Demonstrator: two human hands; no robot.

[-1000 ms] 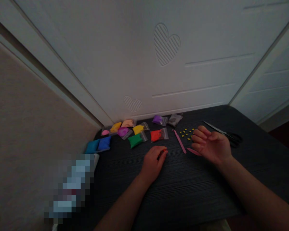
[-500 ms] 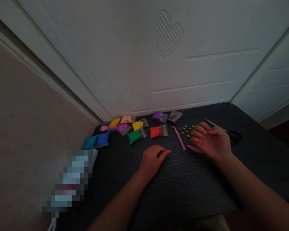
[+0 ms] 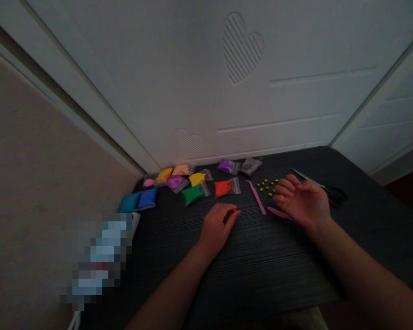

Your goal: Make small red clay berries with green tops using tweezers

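Two bare hands above a dark table (image 3: 261, 270). The left hand (image 3: 217, 229) grasps a small red piece (image 3: 234, 210), pinched between thumb and fingertips; most of it is hidden, so its shape cannot be told. The piece lies on the near side of the red bag (image 3: 222, 188) and well apart from the yellow bits (image 3: 267, 187). The right hand (image 3: 303, 201) is turned palm up with its fingers loosely curled; its grip is released, and nothing shows in the palm. In this view it overlaps the near end of the pink blade (image 3: 277, 212) and borders the bits; whether it touches either cannot be told. The tweezers (image 3: 256, 198) lie between the hands, and the scissors (image 3: 337, 196) just beyond the right one.

Likely faults: the red piece looks soft, so too firm a pinch could flatten or mark it, while too slack a one could drop it onto the table. The bits are loose and small; a low sweep of the right hand could scatter them or catch the blade. A reach across the middle could knock the tweezers. Should red meet yellow, colour might smear. The dim light makes any such slip harder to notice.
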